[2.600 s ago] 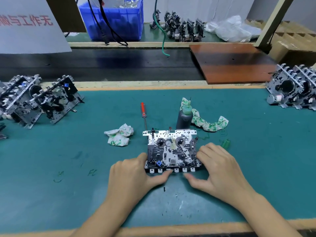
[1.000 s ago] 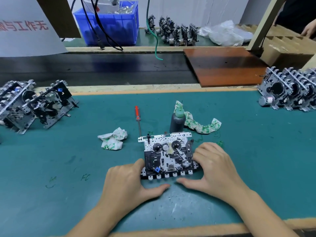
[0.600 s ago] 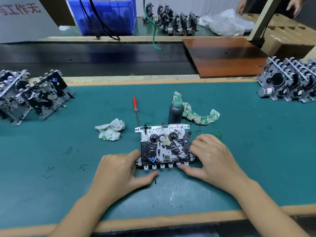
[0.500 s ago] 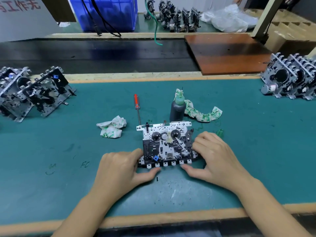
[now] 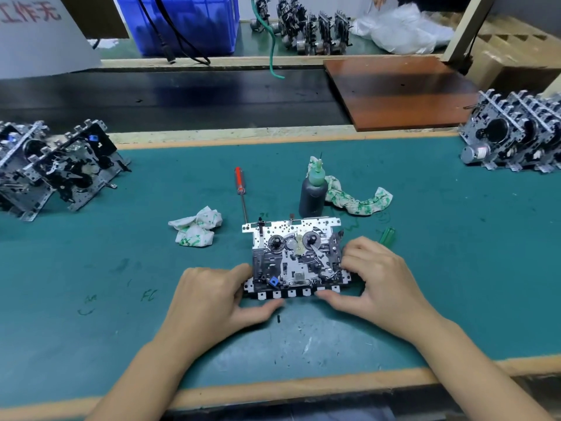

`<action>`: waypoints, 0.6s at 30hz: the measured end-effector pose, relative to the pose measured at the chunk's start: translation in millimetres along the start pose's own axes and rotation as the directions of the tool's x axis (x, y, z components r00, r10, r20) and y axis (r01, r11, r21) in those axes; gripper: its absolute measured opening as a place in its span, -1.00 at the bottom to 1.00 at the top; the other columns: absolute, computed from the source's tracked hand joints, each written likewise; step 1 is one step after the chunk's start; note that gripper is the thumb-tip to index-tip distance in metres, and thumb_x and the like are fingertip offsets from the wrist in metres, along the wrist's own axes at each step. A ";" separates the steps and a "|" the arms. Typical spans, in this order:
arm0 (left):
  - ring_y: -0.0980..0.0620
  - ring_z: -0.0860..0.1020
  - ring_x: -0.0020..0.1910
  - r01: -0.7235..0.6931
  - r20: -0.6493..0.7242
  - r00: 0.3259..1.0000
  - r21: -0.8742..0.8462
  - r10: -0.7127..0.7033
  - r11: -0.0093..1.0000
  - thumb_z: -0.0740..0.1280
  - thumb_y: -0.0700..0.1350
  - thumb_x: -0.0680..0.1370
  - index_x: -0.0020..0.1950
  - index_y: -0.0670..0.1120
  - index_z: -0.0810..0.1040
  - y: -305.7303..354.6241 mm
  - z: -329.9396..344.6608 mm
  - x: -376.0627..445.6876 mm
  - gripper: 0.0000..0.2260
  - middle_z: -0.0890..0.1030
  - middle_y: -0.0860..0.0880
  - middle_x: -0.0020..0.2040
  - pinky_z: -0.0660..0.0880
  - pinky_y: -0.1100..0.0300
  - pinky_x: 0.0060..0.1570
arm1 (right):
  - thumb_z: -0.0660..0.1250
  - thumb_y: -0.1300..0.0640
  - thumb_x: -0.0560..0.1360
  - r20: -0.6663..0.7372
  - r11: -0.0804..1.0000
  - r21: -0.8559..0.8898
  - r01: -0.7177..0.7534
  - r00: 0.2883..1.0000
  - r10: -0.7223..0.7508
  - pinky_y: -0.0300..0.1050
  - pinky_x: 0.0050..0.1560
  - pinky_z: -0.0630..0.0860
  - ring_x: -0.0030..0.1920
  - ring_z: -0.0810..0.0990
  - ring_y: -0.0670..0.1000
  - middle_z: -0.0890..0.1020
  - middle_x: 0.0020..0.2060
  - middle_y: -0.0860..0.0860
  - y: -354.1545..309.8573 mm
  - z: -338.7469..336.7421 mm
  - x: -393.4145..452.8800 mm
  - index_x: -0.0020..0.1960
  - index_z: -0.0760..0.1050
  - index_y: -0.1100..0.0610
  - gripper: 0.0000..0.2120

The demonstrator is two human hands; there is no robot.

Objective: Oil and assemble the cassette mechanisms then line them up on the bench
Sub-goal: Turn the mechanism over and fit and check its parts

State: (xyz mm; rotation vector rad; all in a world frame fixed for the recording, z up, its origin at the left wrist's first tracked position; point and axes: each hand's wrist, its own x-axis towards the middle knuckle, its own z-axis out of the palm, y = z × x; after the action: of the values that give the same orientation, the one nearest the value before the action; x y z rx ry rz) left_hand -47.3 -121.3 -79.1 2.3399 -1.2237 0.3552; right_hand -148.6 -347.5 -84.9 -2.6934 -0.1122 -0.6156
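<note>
On the green mat (image 5: pixel 91 253), near the front edge and in line with the body, one mechanism (image 5: pixel 296 258) is laid flat with its reels upward, so that the working side is open to view and reach. It is framed from both sides. The left hand (image 5: pixel 212 302) is set against its left end, fingers curled there and thumb stretched along the near tabbed edge; the right hand (image 5: pixel 376 281) is curled over the right end, thumb likewise at the near edge. Both are closed on the frame rather than spread; whether parts are being pressed together or the unit only steadied cannot be told.

Just behind it the oil bottle (image 5: pixel 313 194) is stood upright, nozzle up, beside a stained rag (image 5: pixel 358 199). A screwdriver (image 5: pixel 240 186) is laid alongside and a crumpled wipe (image 5: pixel 195 230) to the left, all within easy reach. A small green cap (image 5: pixel 387 236) lies by the right hand, probably from the nozzle.

At the left edge a group of mechanisms (image 5: pixel 57 168) is leaned in a row, and another row (image 5: pixel 516 141) is stood at the right; which holds the finished units cannot be told. From this, the present unit is judged to be in assembly, its lining-up not yet done.
</note>
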 end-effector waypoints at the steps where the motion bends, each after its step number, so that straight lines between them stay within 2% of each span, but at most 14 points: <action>1: -0.02 0.33 -0.69 -0.011 -0.005 1.000 0.015 0.011 1.000 0.26 0.30 0.36 -0.49 -0.10 0.31 -0.5 0.3 0.4 -0.50 0.31 0.04 -0.67 0.29 0.28 -0.61 | 0.31 -0.24 0.35 0.002 1.000 0.005 -0.010 1.000 0.010 -0.16 -0.22 0.41 -0.27 0.47 0.01 0.47 -0.38 -0.03 -0.8 0.2 -0.5 -0.39 0.41 0.14 -0.55; 5: -0.04 0.28 -0.71 -0.002 -0.039 0.999 0.125 0.007 0.992 0.22 0.29 0.41 -0.51 -0.09 0.30 0.9 1.6 1.6 -0.50 0.26 -0.01 -0.69 0.14 0.31 -0.58 | 0.33 -0.24 0.33 0.004 1.000 0.024 0.002 1.000 -0.002 -0.18 -0.22 0.38 -0.28 0.46 0.03 0.46 -0.37 -0.01 -2.4 -0.6 -1.2 -0.39 0.37 0.14 -0.56; 10: -0.05 0.33 -0.69 -0.008 -0.049 0.999 0.081 0.012 0.997 0.12 0.36 0.48 -0.48 -0.09 0.32 -1.3 2.4 1.5 -0.42 0.30 0.00 -0.67 0.21 0.28 -0.62 | 0.36 -0.24 0.32 0.008 0.999 0.050 0.016 1.000 -0.017 -0.16 -0.28 0.42 -0.31 0.47 0.07 0.47 -0.38 0.02 -0.9 -0.3 -1.9 -0.40 0.36 0.17 -0.52; 14: -0.01 0.32 -0.68 -0.007 0.019 1.000 0.030 0.006 1.000 0.20 0.50 0.28 -0.48 -0.09 0.28 1.0 -1.0 0.6 -0.37 0.29 0.02 -0.66 0.27 0.22 -0.64 | 0.32 -0.23 0.35 -0.020 1.000 0.005 0.013 1.000 -0.013 -0.15 -0.29 0.47 -0.32 0.50 0.06 0.51 -0.36 0.03 0.4 1.8 -1.6 -0.40 0.38 0.15 -0.55; 18: -0.03 0.35 -0.69 0.135 -0.024 0.991 0.089 -0.133 0.987 0.21 0.46 0.25 -0.49 -0.06 0.29 14.3 1.2 1.4 -0.43 0.29 -0.01 -0.68 0.25 0.20 -0.63 | 0.35 -0.23 0.34 -0.039 0.999 0.018 0.031 0.999 -0.030 -0.19 -0.25 0.39 -0.30 0.47 0.00 0.44 -0.37 -0.05 -1.4 1.5 -0.3 -0.35 0.27 0.03 -0.60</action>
State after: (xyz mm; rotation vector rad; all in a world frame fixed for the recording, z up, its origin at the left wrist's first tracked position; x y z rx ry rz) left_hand -58.3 -129.8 -75.4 2.4753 -1.0555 0.3926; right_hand -148.5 -345.6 -85.8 -2.6647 -0.1487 -0.6723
